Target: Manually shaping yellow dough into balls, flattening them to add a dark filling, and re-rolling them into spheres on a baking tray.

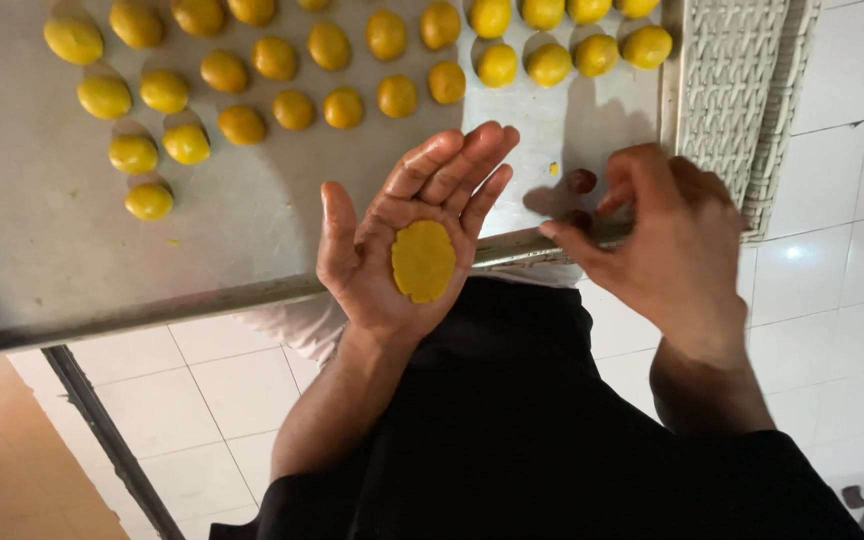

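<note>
- Left hand [402, 240] spread flat, palm up; flattened yellow dough disc [423, 261] lies on the palm, long axis toward the fingers.
- Right hand [667, 240] just to its right, fingertips pinched at a small dark ball [582, 181] on the metal tray [252, 220].
- Rows of yellow dough balls [242, 124] beyond.

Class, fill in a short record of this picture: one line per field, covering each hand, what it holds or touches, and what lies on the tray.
Left hand: open, palm up, over the tray's near edge.
On the palm: a flattened oval yellow dough disc.
Right hand: fingertips pinched at small dark round pieces on the tray.
Tray: flat, metal.
On the tray: rows of yellow dough balls.
Beside the tray: a white woven mat.
Floor: white tiles.
</note>
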